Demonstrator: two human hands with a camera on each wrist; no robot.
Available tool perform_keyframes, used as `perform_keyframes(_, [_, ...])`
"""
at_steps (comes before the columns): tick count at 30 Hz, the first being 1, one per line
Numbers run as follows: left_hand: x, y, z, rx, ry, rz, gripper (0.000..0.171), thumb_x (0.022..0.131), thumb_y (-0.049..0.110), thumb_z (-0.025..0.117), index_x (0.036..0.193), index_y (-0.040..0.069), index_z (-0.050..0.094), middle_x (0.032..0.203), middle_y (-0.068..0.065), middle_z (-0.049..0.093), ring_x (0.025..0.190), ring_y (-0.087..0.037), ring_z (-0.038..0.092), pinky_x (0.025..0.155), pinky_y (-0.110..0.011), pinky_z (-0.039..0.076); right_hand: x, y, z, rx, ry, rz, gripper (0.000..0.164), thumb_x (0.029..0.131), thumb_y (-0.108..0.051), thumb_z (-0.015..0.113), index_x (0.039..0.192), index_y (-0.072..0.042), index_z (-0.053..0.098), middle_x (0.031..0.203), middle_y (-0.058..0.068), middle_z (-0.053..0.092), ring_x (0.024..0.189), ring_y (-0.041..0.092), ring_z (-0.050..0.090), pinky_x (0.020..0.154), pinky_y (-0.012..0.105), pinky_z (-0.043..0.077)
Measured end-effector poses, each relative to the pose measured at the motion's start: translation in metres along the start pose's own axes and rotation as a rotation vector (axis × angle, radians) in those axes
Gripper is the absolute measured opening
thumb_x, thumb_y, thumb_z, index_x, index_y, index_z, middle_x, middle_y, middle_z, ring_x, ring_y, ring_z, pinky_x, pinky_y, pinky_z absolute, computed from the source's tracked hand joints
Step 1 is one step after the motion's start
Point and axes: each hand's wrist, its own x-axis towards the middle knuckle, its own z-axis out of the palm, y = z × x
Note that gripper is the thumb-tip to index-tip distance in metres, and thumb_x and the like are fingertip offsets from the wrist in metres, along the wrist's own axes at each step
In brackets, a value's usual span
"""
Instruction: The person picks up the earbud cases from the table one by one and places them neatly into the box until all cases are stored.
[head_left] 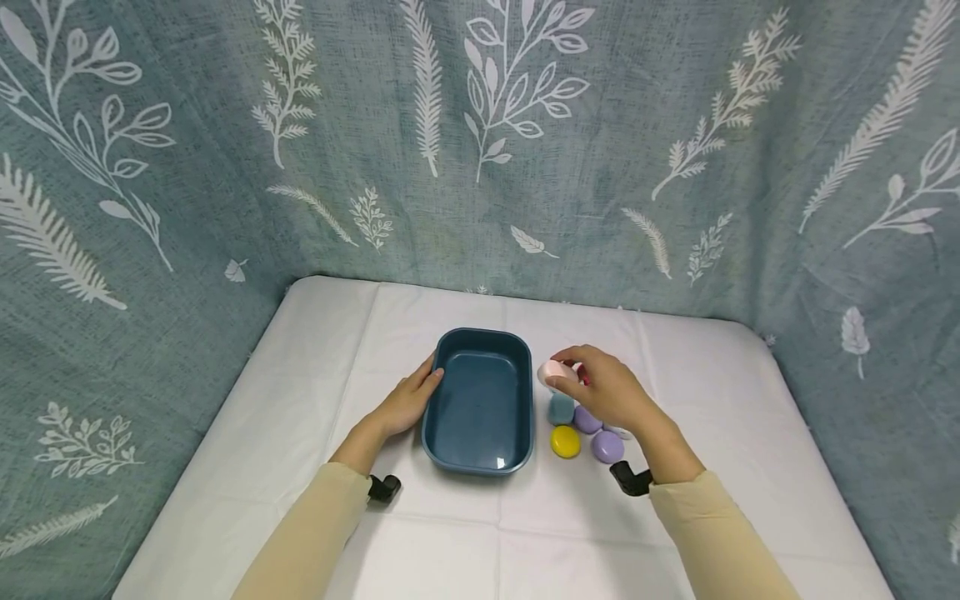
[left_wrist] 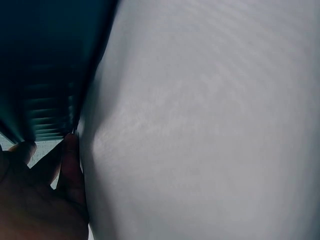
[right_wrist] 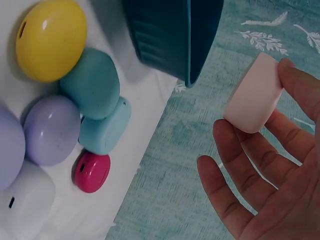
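My left hand grips the left side of a dark blue rectangular bin, thumb at the rim and fingers along the ridged outer wall. Just past the bin's right side, my right hand pinches a pale pink smooth block with rounded edges between thumb and fingertips, held up off the table. Below that hand lies a cluster of smooth rounded pieces: a yellow one, a teal one, a light blue one, purple ones, a white one and a small magenta one.
A white cloth with fold creases covers the table. Green-blue curtains with white leaf prints hang behind it and along both sides. Each wrist wears a black camera mount.
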Motion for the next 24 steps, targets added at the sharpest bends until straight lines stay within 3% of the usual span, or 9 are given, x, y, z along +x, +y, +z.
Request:
perform_keyframes(15, [-0.001, 0.002, -0.001, -0.004, 0.006, 0.01, 0.066, 0.109, 0.064, 0.027, 0.167, 0.035, 0.016, 0.171, -0.006, 0.029, 0.154, -0.043, 0.031, 0.123, -0.067, 0.024, 0.003, -0.019, 0.017, 0.036, -0.033, -0.031, 0.042, 0.097, -0.037, 0.074, 0.132, -0.014, 0.066, 0.129, 0.005, 0.068, 0.1, 0.021, 0.062, 0.083, 0.035, 0.053])
perform_keyframes(24, [-0.001, 0.001, 0.0, -0.023, -0.002, 0.013, 0.066, 0.109, 0.063, 0.028, 0.167, 0.034, 0.017, 0.171, -0.007, 0.029, 0.156, -0.041, 0.028, 0.124, -0.065, 0.023, 0.003, -0.028, 0.03, 0.034, -0.059, -0.041, 0.04, 0.097, -0.043, 0.072, 0.128, -0.018, 0.067, 0.12, 0.001, 0.066, 0.102, 0.023, 0.06, 0.081, 0.032, 0.051])
